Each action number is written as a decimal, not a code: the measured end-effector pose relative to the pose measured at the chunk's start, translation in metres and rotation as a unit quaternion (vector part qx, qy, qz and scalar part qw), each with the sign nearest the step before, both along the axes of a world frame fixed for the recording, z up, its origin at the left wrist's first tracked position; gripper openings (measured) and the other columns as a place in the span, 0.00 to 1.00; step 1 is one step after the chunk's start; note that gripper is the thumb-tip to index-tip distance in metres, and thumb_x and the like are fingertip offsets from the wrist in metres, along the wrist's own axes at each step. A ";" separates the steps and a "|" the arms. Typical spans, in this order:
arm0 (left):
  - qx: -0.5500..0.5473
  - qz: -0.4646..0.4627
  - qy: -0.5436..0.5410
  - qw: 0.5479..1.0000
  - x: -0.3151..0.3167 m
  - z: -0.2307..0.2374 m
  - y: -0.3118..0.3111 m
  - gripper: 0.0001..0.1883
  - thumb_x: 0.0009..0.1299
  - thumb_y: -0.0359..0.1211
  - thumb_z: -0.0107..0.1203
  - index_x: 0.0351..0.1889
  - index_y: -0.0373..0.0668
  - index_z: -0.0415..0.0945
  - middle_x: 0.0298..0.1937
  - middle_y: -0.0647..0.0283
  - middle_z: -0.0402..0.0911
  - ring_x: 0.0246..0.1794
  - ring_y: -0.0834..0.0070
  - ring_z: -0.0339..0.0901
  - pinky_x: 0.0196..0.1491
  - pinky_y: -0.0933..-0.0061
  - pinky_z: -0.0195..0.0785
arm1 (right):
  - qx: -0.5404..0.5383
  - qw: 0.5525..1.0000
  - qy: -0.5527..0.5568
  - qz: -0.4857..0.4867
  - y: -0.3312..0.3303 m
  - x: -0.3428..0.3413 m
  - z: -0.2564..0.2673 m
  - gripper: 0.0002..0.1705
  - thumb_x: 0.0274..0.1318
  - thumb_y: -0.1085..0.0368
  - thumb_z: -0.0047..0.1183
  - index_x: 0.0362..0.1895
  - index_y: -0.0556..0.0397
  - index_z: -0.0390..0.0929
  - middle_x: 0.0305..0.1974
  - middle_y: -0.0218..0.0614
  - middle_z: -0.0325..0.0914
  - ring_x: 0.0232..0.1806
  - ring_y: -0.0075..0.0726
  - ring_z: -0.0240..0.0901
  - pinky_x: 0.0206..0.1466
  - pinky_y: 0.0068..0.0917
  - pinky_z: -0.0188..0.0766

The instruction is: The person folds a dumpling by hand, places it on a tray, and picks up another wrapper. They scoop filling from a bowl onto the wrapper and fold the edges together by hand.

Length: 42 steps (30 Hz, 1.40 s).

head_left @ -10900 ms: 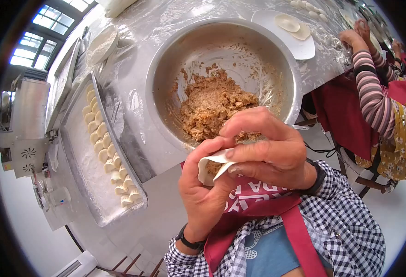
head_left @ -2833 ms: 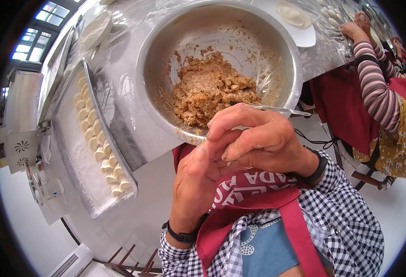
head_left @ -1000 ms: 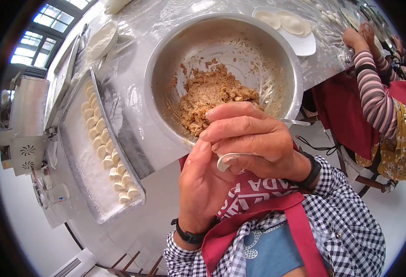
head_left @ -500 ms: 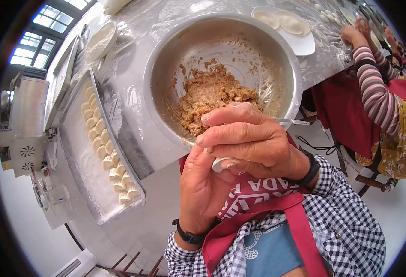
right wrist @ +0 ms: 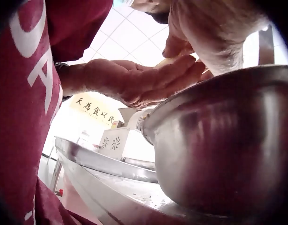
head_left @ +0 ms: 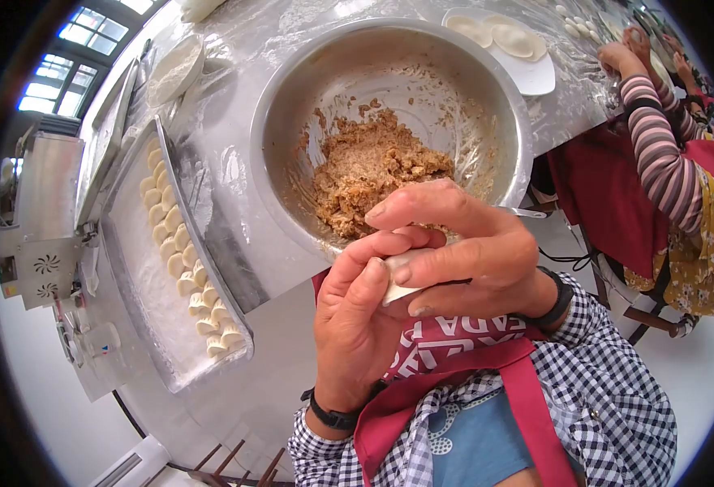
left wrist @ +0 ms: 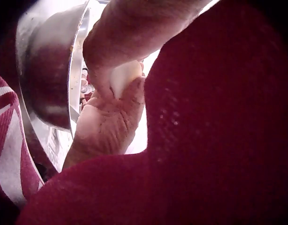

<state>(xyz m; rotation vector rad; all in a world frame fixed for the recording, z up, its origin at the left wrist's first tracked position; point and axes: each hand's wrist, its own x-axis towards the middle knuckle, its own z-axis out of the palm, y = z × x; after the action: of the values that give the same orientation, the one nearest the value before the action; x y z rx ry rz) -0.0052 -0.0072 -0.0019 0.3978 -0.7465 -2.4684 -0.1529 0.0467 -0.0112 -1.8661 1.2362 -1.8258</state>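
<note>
A pale folded dumpling point(head_left: 397, 277) is held between both hands, above the near rim of the steel bowl. My left hand point(head_left: 355, 312) grips its left side with the thumb in front and curled fingers behind. From the right, my right hand point(head_left: 483, 256) pinches it between thumb and fingers. Part of the white dough point(left wrist: 123, 78) shows between the hands in the left wrist view; the rest is hidden by fingers. Brown minced filling point(head_left: 373, 162) lies heaped inside the large bowl point(head_left: 264, 146).
Left of the bowl, a floured metal tray point(head_left: 142, 304) holds rows of dumplings point(head_left: 180, 243). A white plate point(head_left: 535, 77) carries round wrappers point(head_left: 513, 40). A utensil handle point(head_left: 523, 213) sticks out over the bowl's right rim. Another person's striped sleeve point(head_left: 657, 154) is at right.
The wrapper was spread open around filling earliest; now it is folded over. The left fingers have curled in and more dough shows than half a second ago. The plate has gained a wrapper.
</note>
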 end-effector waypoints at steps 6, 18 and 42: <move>0.028 0.003 -0.082 0.996 0.001 0.007 0.003 0.18 0.72 0.37 0.37 0.50 0.32 0.65 0.53 0.50 0.68 0.53 0.63 0.70 0.53 0.60 0.67 | -0.007 0.998 -0.035 0.049 -0.001 -0.005 -0.007 0.09 0.42 0.66 0.61 0.31 0.55 0.78 0.47 0.51 0.71 0.46 0.51 0.71 0.48 0.40 0.68; 0.011 -0.018 -0.108 0.994 0.000 0.010 0.003 0.24 0.73 0.41 0.30 0.57 0.29 0.59 0.55 0.50 0.67 0.54 0.65 0.69 0.54 0.63 0.65 | 0.026 0.999 -0.004 0.045 -0.001 -0.003 -0.001 0.10 0.32 0.72 0.63 0.24 0.52 0.76 0.42 0.41 0.76 0.47 0.43 0.71 0.46 0.35 0.69; 0.015 -0.069 -0.053 0.996 -0.003 0.012 0.000 0.26 0.74 0.41 0.31 0.56 0.25 0.60 0.55 0.48 0.66 0.57 0.66 0.66 0.59 0.68 0.59 | 0.045 0.997 0.055 0.006 -0.003 -0.002 0.008 0.09 0.31 0.71 0.60 0.21 0.54 0.73 0.40 0.39 0.75 0.44 0.44 0.72 0.44 0.35 0.70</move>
<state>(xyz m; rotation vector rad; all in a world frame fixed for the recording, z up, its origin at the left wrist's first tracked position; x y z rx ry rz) -0.0080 -0.0076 0.0102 0.5074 -0.8063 -2.6068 -0.1552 0.0442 -0.0037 -1.9424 1.3190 -1.6515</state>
